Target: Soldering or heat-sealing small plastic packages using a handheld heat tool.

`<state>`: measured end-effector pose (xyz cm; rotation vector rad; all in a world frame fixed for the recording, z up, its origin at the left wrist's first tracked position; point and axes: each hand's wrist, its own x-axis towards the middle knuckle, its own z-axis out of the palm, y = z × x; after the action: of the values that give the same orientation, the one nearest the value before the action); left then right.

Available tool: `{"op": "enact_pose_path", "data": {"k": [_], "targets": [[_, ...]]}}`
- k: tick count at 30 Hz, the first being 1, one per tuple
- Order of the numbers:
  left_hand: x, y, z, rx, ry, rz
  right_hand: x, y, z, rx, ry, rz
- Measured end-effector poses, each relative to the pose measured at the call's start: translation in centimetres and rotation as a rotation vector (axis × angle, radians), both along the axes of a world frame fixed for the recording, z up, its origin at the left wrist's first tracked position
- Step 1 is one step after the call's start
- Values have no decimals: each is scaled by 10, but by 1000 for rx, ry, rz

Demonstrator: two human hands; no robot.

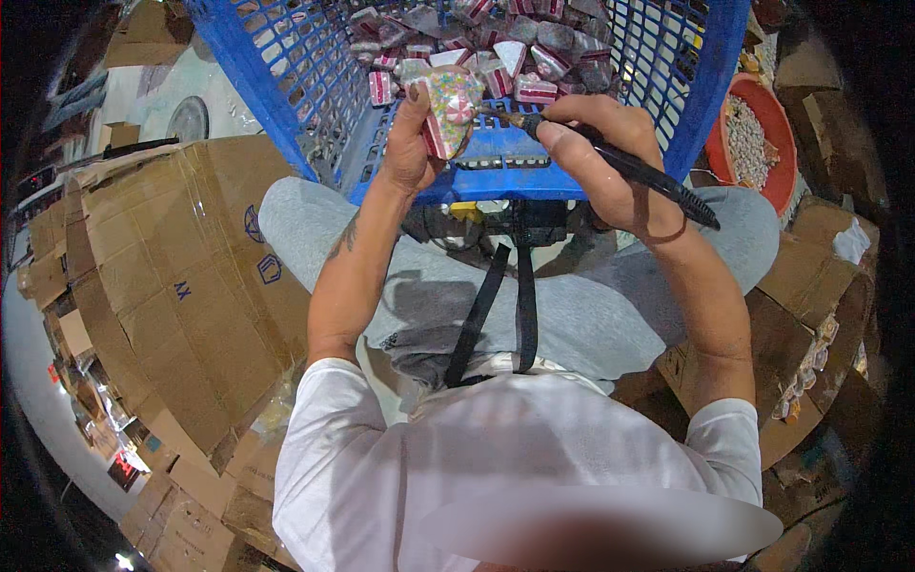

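My left hand [410, 153] grips a wedge-shaped toy cake slice [450, 107], thumb on its near side. The slice has a speckled pale top with a pink swirl and a red-and-white layered side. My right hand [610, 157] is closed round a black pen-shaped tool [648, 173] with a ribbed end, resembling a soldering iron. Its brownish tip points left, close to the slice's right edge; whether they touch I cannot tell. Both hands are over the near side of a blue plastic basket [701, 114]. Inside it lies a pile of similar wedges [496, 57], seemingly wrapped in clear film.
To the right of the basket stands a red bowl [789, 167] of small whitish pieces. A large flattened cardboard sheet [181, 276] covers the left side. More cardboard boxes [801, 257] lie at the right. My grey-clad legs [324, 229] flank the basket's near end.
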<state>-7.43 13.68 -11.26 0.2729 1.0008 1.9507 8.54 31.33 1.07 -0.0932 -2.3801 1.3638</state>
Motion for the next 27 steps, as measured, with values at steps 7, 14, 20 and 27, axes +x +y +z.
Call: {"op": "enact_pose_path", "data": {"k": [7, 14, 20, 27], "targets": [[1, 0, -5, -3, 1, -11, 0, -2, -3, 23, -7, -19], [1, 0, -13, -29, 47, -6, -2, -3, -3, 33, -10, -19], [-1, -3, -18, 49, 4, -54, 4, 0, 2, -128, -68, -82], [-2, -7, -18, 89, -70, -105, 7, 3, 6, -181, -67, -94]]}}
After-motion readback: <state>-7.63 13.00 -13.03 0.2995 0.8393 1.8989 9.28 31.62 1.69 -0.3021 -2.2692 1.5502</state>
